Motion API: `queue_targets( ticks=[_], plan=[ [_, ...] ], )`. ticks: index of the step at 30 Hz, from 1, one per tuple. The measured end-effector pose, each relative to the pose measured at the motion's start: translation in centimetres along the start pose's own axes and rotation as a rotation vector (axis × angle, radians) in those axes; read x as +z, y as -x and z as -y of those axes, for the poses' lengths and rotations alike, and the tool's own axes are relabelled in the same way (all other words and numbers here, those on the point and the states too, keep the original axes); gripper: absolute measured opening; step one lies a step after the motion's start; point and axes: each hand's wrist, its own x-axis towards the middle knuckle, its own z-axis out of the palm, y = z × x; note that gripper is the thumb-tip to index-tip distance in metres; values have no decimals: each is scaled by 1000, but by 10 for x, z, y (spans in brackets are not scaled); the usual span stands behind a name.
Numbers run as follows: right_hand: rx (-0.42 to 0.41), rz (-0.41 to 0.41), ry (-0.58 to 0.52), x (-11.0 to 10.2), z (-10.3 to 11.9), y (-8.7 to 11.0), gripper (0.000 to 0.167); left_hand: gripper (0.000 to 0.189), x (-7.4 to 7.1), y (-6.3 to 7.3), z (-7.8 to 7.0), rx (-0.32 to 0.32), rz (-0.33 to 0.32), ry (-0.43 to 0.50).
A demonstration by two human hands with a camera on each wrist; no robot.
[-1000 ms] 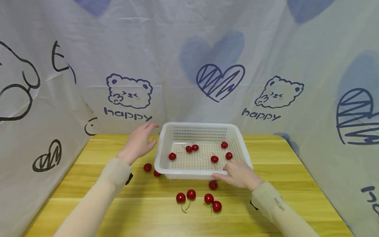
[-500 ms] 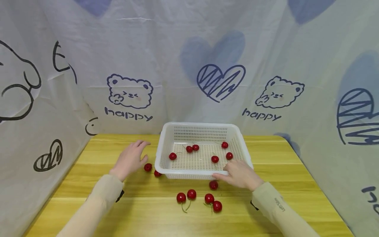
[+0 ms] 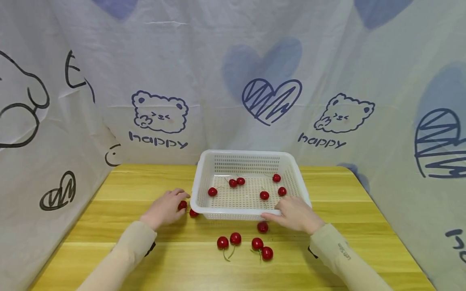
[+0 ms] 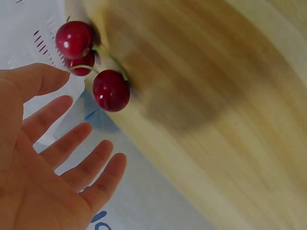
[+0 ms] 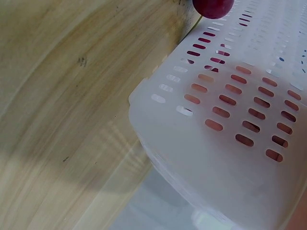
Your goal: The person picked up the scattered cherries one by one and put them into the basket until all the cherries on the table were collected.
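The left hand (image 3: 165, 209) has come down beside the white perforated plastic basket (image 3: 229, 211), its fingers spread wide and empty, bringing a round, glossy red cherry (image 3: 183, 205) on the tabletop (image 3: 182, 258) within reach. The right hand (image 3: 295, 214) still grips the basket's rim; six cherries (image 3: 264, 195) lie inside.

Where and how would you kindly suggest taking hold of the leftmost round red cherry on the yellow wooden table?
Probably pinch the leftmost round red cherry around its widest part, coming from above and the left: the white perforated plastic basket and another cherry sit to its right.
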Motion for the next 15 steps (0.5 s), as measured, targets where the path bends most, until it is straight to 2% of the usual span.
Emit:
queue_targets(
  ticks=[15],
  plan=[
    [-1,-4,7,0,0,0,61,32,6,11,7,11,75,5]
  ],
)
